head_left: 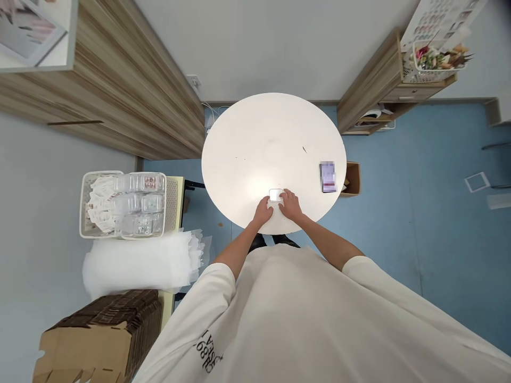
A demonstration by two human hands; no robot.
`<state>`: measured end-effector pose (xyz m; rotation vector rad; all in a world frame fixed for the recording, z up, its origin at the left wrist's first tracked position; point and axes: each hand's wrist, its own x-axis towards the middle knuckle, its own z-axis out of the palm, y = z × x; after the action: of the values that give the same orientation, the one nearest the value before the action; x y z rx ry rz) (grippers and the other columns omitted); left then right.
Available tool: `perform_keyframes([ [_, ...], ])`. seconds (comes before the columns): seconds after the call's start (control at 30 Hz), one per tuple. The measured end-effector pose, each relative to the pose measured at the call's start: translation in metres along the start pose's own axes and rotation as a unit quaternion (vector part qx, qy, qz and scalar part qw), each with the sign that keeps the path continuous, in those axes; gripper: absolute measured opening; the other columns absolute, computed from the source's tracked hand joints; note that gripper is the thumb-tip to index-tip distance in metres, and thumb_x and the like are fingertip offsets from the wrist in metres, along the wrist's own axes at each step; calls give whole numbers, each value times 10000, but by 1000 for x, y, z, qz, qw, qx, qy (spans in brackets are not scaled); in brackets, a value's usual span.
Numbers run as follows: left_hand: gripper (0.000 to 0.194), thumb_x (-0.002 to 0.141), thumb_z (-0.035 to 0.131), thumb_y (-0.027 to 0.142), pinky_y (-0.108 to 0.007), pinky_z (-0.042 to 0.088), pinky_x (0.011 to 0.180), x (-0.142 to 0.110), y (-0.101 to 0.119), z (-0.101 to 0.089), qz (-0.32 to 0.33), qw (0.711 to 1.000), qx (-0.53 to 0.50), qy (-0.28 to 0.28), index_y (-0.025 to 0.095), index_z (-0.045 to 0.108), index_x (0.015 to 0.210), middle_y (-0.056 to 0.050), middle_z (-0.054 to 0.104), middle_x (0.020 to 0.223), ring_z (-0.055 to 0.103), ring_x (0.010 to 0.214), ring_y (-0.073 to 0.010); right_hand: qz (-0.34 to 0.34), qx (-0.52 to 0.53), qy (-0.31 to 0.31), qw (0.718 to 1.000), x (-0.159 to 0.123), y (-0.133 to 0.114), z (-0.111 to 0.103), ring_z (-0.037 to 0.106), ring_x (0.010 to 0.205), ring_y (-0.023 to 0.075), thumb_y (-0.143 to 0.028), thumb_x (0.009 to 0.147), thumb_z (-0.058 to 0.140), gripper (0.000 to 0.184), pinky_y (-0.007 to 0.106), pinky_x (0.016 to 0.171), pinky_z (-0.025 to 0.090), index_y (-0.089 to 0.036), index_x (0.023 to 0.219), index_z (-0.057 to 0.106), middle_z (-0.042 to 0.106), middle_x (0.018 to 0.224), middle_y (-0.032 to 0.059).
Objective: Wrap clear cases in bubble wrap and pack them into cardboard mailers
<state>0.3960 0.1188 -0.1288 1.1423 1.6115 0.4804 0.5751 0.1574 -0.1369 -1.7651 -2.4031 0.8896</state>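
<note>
A small clear, flat rectangular box [275, 195] with rounded corners lies on the round white table [255, 138], near its front edge. My left hand [263, 211] is closed at the box's left side, its curled fingers against the edge. From the right, my right hand [291, 206] grips the box, with fingers over its right end and the thumb at the near side. What the box contains, if anything, is too small to make out.
A phone-like item [328, 177] lies at the table's right, above a cardboard box [353, 180] on the floor. To my left are white baskets [171, 205] of clear packages, a stack of white sheets [138, 263] and folded cartons [88, 346]. Wooden cabinets [131, 69] flank the table.
</note>
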Motion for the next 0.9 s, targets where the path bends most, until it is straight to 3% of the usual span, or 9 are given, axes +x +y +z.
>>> perform_keyframes([
  [0.13, 637, 864, 537, 165, -470, 444, 1107, -2, 5, -2, -15, 1000, 0, -7, 188, 409, 1487, -142, 543, 1476, 523, 1341, -298, 52, 52, -20, 997, -16, -6, 1, 495, 1268, 313, -237, 924, 475, 428, 466, 1043, 422, -201, 1350, 485, 535, 1418, 144],
  [0.3, 656, 855, 561, 159, -438, 435, 1115, -1, 11, -1, -26, 999, -10, -18, 203, 399, 1489, -133, 515, 1505, 507, 1359, -283, 87, 76, -31, 993, -13, -10, 3, 499, 1286, 295, -245, 935, 470, 492, 444, 1043, 442, -209, 1424, 436, 521, 1436, 136],
  [0.57, 643, 838, 570, 131, -409, 446, 1101, 4, 11, -5, -16, 1000, -3, 1, 188, 429, 1463, -152, 544, 1435, 534, 1316, -261, 85, 90, -1, 992, -3, -11, -3, 552, 1215, 287, -187, 878, 516, 534, 432, 1003, 470, -225, 1410, 476, 525, 1376, 131],
  [0.77, 624, 840, 561, 140, -429, 449, 1090, 11, 16, -12, -11, 1000, -5, -19, 201, 438, 1449, -132, 545, 1466, 524, 1336, -285, 106, 66, -39, 991, -4, -9, -1, 538, 1226, 303, -224, 921, 497, 517, 437, 995, 475, -213, 1435, 450, 535, 1385, 147],
  [0.9, 585, 853, 558, 151, -425, 471, 1031, 11, 19, -12, -59, 998, 14, 6, 170, 433, 1424, -173, 586, 1401, 587, 1260, -299, 90, 51, -14, 995, 4, -8, -6, 501, 1274, 325, -193, 909, 490, 470, 473, 1025, 451, -195, 1379, 501, 481, 1460, 158],
])
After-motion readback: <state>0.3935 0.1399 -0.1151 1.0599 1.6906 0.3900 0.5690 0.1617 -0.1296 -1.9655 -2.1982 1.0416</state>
